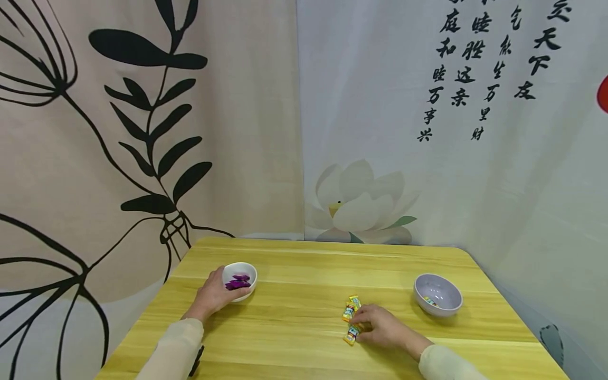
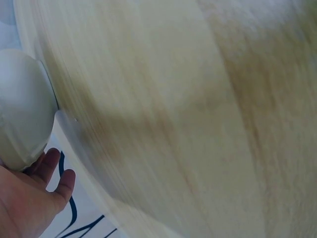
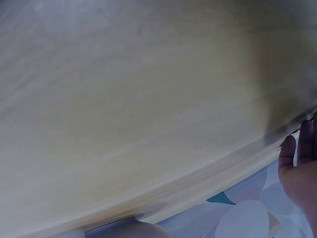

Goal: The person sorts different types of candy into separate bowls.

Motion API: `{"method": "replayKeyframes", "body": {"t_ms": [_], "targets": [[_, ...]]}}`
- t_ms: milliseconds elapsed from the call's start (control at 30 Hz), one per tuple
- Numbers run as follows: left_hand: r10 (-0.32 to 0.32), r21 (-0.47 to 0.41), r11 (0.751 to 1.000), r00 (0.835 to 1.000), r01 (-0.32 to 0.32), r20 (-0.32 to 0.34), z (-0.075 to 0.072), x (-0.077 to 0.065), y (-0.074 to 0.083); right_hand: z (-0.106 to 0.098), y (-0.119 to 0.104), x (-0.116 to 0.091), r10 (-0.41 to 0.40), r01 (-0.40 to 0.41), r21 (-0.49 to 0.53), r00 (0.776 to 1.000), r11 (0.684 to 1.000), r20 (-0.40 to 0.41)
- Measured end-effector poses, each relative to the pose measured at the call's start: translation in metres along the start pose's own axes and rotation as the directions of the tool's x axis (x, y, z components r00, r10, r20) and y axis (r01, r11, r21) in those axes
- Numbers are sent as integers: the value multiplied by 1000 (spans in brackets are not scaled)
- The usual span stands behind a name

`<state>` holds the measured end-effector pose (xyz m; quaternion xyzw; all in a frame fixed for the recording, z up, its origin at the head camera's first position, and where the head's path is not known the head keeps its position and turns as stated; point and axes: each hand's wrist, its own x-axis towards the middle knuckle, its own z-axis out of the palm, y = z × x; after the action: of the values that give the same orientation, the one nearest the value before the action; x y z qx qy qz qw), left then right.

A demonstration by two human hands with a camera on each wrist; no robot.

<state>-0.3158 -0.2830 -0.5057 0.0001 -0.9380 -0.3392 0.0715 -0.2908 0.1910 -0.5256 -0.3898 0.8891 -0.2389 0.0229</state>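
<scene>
At the left of the head view my left hand (image 1: 216, 294) holds a small white bowl (image 1: 254, 283), its thumb across the near rim. Purple wrapped pieces (image 1: 237, 282) lie inside the bowl. The left wrist view shows the bowl's smooth outside (image 2: 25, 109) above the fingers. My right hand (image 1: 382, 327) reaches down at several yellow-wrapped candies on the table. Its fingertips and thumb are right at the nearest candy (image 1: 352, 334); I cannot tell whether they pinch it. Another candy (image 1: 349, 312) lies just beyond the fingertips, touching a third (image 1: 355, 301).
A lavender bowl (image 1: 443, 310) with candy (image 1: 430, 301) in it stands on the right of the wooden table (image 1: 304, 274), beyond the right forearm. A dark strip (image 1: 196, 361) shows beside the left sleeve. Printed curtains (image 1: 256, 121) hang behind the table's far edge.
</scene>
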Motion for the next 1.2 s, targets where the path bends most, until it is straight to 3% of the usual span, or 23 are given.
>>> {"method": "replayKeyframes", "body": {"t_ms": [600, 1000, 1200], "targets": [[-15, -5, 1000, 1000, 15, 10, 1, 0, -1, 0, -5, -7, -67, 62, -118, 997, 991, -45], [-15, 5, 1000, 1000, 15, 8, 2, 1, -3, 7, -5, -8, -194, 158, -275, 975, 948, -109], [-13, 8, 1000, 1000, 13, 10, 2, 1, -3, 5, -6, -9, -206, 163, -245, 966, 956, -159]]}}
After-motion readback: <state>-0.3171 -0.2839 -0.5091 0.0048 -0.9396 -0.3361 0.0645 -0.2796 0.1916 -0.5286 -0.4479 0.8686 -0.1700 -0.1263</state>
